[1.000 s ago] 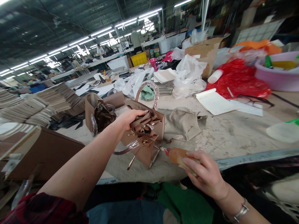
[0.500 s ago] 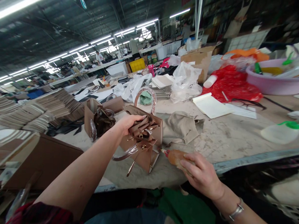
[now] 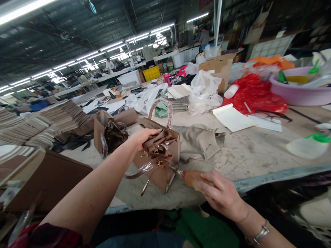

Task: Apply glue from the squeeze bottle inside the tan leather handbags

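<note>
A brown handbag (image 3: 161, 174) lies tilted on a grey cloth on the bench, its plastic-wrapped handles sticking out above and below. My left hand (image 3: 144, 136) is closed on the gathered brown material at the bag's mouth; its fingertips are partly hidden in the folds. In my right hand (image 3: 222, 193) is an amber squeeze bottle (image 3: 192, 178) with a red neck and a thin pale nozzle. The nozzle points left, at the open edge panel on the bag's near right side. Whether the tip touches the panel I cannot tell.
Behind my left arm stands a second brown bag (image 3: 111, 133). Stacked panels (image 3: 65, 115) and a large brown case (image 3: 46, 177) fill the left. To the right lie a notepad (image 3: 232, 117), glasses (image 3: 274, 115), a green-capped bottle (image 3: 308, 147) and a lilac basin (image 3: 305, 91).
The squeeze bottle and my right hand have shifted slightly down and left, bringing the nozzle lower along the bag's edge panel. My left hand keeps its hold on the bag.
</note>
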Demonstrator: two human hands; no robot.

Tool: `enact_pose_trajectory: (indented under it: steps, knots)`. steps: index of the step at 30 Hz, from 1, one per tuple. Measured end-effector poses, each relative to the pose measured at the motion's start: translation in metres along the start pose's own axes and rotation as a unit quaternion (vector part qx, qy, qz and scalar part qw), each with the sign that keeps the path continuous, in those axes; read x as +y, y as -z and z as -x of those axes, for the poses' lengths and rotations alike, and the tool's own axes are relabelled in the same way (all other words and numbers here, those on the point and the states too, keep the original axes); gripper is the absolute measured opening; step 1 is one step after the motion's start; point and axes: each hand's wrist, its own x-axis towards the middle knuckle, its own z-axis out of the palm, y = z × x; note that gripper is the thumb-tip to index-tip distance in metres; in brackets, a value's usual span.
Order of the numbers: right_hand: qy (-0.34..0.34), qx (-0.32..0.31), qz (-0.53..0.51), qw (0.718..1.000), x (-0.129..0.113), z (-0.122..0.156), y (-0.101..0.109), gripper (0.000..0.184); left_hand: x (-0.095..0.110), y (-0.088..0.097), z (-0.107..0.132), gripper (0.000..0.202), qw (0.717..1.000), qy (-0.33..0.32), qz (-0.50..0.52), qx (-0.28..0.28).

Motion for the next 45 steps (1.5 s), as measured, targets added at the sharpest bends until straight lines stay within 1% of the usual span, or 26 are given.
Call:
enact_pose_trajectory:
  steps: [3, 9, 12, 15, 19, 21, 23, 27, 31, 33, 37, 39, 43, 45]
  knots:
    - [-0.002, -0.008, 0.003, 1.0, -0.001, 0.0, -0.002, 0.023, -0.001, 0.0, -0.002, 0.016, 1.0, -0.011, -0.028, -0.004]
    - [-0.046, 0.033, -0.02, 0.998, 0.005, 0.005, -0.003, 0.028, -0.001, -0.001, -0.002, 0.016, 0.999, -0.015, -0.034, 0.003]
    - [-0.063, 0.022, -0.009, 0.998, 0.005, 0.007, -0.007, 0.029, -0.001, -0.001, -0.002, 0.018, 0.999, -0.019, -0.046, 0.0]
    - [-0.114, 0.026, -0.007, 0.993, 0.003, 0.005, -0.013, 0.022, 0.0, -0.002, -0.002, 0.019, 0.999, -0.018, -0.051, -0.002]
    - [-0.214, 0.048, -0.077, 0.973, 0.002, 0.002, -0.018, 0.013, -0.001, -0.003, 0.0, 0.018, 0.999, -0.02, -0.046, 0.005]
    - [-0.234, 0.05, -0.104, 0.965, 0.002, 0.001, -0.019, 0.01, -0.001, -0.003, 0.001, 0.018, 0.999, -0.022, -0.045, 0.004]
    - [-0.237, 0.059, -0.108, 0.964, 0.003, 0.002, -0.019, 0.01, -0.001, -0.003, 0.001, 0.018, 0.999, -0.023, -0.048, 0.004]
    - [-0.23, 0.084, -0.078, 0.967, 0.004, 0.003, -0.018, 0.013, 0.0, -0.003, -0.001, 0.017, 0.999, -0.023, -0.044, -0.004]
    - [-0.205, 0.073, -0.066, 0.974, 0.005, 0.004, -0.016, 0.014, 0.0, -0.003, -0.001, 0.015, 0.999, -0.021, -0.045, 0.0]
    - [-0.173, 0.063, -0.057, 0.981, 0.005, 0.004, -0.014, 0.016, 0.0, -0.003, 0.0, 0.015, 0.999, -0.018, -0.048, 0.007]
    - [-0.058, 0.048, 0.001, 0.997, 0.005, 0.004, -0.005, 0.025, 0.0, -0.002, -0.001, 0.016, 0.999, -0.018, -0.047, 0.002]
    - [-0.02, 0.048, 0.022, 0.998, 0.006, 0.003, 0.001, 0.029, 0.001, -0.002, -0.003, 0.017, 0.999, -0.014, -0.048, -0.005]
    - [-0.005, 0.064, 0.029, 0.998, 0.009, -0.001, 0.011, 0.029, 0.001, -0.004, -0.004, 0.017, 0.999, -0.004, -0.04, -0.021]
    - [-0.004, 0.072, 0.025, 0.997, 0.011, -0.003, 0.015, 0.03, 0.001, -0.006, -0.004, 0.017, 0.999, -0.003, -0.038, -0.02]
